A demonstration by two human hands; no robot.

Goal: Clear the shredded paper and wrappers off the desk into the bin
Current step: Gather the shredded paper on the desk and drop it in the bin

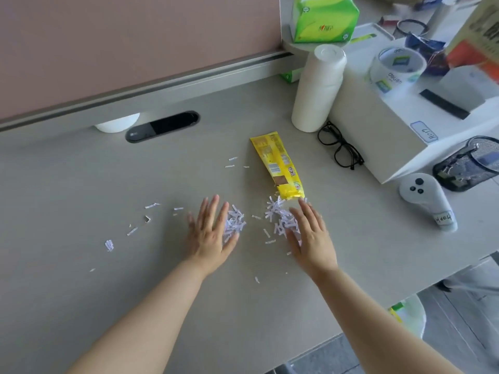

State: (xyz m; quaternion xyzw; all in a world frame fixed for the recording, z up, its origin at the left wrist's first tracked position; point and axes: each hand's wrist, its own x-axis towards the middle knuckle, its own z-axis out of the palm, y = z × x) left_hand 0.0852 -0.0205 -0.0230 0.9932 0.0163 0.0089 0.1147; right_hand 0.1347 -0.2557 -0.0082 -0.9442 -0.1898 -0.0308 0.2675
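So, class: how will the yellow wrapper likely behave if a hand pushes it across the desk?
The wrapper lies flat and looks empty, so it is probably very light and would slide easily. Its creased film suggests it is floppy and may crumple rather than move stiffly.

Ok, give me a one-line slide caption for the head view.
Left hand and right hand flat on the desk, flanking shredded paper below a yellow wrapper.

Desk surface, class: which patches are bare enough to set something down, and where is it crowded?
Bare: between the cable slot and the scattered scraps; also the near edge between the forearms. Crowded: the right side, around the cup stack, glasses, white box and controller.
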